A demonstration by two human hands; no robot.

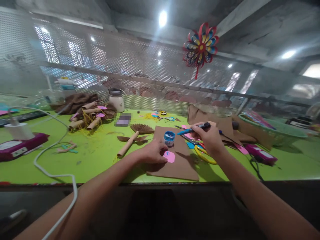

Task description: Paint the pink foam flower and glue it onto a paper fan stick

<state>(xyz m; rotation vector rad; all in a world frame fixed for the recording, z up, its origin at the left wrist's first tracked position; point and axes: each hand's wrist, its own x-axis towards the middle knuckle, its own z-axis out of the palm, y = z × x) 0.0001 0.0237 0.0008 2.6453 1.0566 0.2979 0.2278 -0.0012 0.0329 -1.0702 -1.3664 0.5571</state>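
Observation:
A small pink paper piece [170, 157] with a blue mark on it lies on a sheet of brown cardboard [180, 168]. My left hand [155, 151] is bent over its left edge, thumb and fingers holding it down. Just beyond stands a small clear jar [169, 138] smeared with blue paint. My right hand [208, 138] grips a dark pen-shaped tool with a blue tip [186, 131], pointing left toward the jar, held in the air above the table. Yellow-handled scissors [202, 155] lie beneath that hand, beside a blue paper scrap [190, 145].
Left of the cardboard lies a brown paper figure with a pleated fan [131, 141]. Several paper rolls [93, 116] are heaped behind it, near a white jar [116, 100]. Purple power strips [261, 154] sit on both sides. A white cable [41, 166] crosses the left; a green basket [280, 131] stands right.

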